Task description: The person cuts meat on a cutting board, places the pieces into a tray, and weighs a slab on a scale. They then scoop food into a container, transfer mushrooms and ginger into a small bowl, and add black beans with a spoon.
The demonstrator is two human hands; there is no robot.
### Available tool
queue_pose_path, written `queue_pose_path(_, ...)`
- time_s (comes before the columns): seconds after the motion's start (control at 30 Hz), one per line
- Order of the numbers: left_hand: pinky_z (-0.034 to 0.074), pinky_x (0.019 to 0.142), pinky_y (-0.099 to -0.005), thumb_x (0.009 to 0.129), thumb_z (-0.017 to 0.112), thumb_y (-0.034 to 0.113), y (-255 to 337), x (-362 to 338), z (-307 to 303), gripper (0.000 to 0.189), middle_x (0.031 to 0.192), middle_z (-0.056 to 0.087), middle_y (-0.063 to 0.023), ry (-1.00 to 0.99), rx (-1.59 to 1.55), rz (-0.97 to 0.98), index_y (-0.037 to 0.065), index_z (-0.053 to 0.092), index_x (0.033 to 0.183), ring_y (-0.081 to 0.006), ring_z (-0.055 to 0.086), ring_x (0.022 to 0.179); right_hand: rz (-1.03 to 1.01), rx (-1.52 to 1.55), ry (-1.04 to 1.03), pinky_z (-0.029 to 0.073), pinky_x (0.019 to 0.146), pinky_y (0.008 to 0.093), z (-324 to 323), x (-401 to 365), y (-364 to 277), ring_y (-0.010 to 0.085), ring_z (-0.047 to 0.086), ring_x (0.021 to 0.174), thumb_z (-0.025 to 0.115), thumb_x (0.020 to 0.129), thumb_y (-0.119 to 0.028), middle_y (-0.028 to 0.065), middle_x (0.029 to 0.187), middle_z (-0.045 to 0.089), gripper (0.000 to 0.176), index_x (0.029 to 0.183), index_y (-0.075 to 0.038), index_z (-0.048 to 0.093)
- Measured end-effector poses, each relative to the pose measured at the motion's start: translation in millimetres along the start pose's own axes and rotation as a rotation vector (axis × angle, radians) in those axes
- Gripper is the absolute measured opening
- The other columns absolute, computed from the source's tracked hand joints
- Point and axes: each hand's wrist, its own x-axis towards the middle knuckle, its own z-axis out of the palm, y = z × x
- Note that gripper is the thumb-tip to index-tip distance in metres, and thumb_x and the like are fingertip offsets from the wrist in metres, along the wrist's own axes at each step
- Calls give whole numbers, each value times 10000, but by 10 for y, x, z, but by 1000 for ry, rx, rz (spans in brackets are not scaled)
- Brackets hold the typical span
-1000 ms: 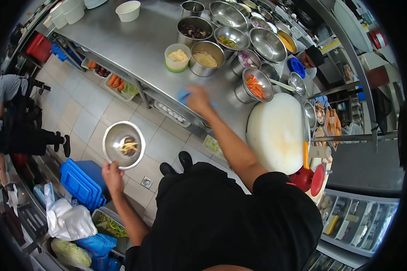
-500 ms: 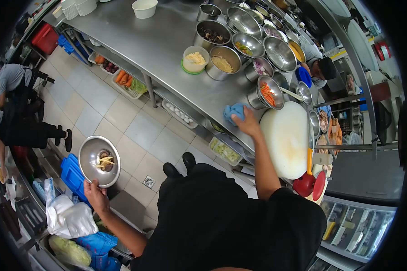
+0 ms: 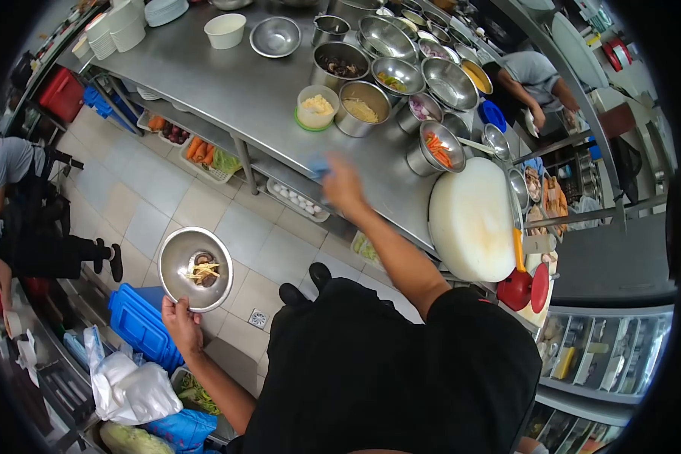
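My left hand (image 3: 181,324) grips the rim of a stainless steel bowl (image 3: 175,261), held out over the floor. Inside lie pale yellow strips and brown mushroom-like pieces (image 3: 203,270). At the front edge of the steel table (image 3: 227,87), my right hand (image 3: 344,185) is closed on a blue cloth (image 3: 319,166); both are smeared by motion. Beyond that hand stand a white tub of chopped yellowish food (image 3: 317,107) and a steel pot of pale food (image 3: 362,106). A steel bowl of carrot strips (image 3: 440,147) sits to its right.
A round white chopping board (image 3: 473,219) lies at the table's right end. Under the table are baskets of carrots (image 3: 198,150) and eggs (image 3: 296,200). A blue lidded bin (image 3: 144,321) and plastic bags (image 3: 132,390) are at lower left. Co-workers (image 3: 23,204) (image 3: 533,83) stand on both sides.
My right hand has swept left along the table edge with the blue cloth. The bowl in my left hand has shifted slightly right. The co-worker on the right now leans over, arms in view.
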Motion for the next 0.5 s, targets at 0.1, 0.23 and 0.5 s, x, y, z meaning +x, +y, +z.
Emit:
queue_pose_path(0.1, 317, 405, -189, 897, 523, 57, -25, -9, -158, 24, 727, 556, -5, 17, -43, 22, 62, 515, 918, -32, 412, 492, 145, -198, 69, 392, 990, 460, -400, 274, 775, 415, 507, 1136, 608, 809, -103, 266, 1202, 550, 463, 1235, 49, 509)
queue_pose_path(0.23, 324, 416, -190, 899, 535, 92, -114, 37, -243, 84, 760, 553, 12, 120, -27, 28, 59, 541, 976, -27, 418, 517, 392, -384, -7, 333, 1015, 498, -312, 361, 995, 424, 435, 1205, 583, 864, -214, 278, 1253, 500, 545, 1346, -27, 410)
queue_pose_path(0.5, 368, 389, -202, 897, 574, 76, -251, 201, -362, 103, 679, 527, -13, 235, -78, 200, 47, 520, 815, -51, 445, 469, -204, -41, -310, 399, 997, 396, -777, -179, 24, 361, 528, 1122, 547, 707, 38, 193, 1148, 600, 451, 1151, -21, 598)
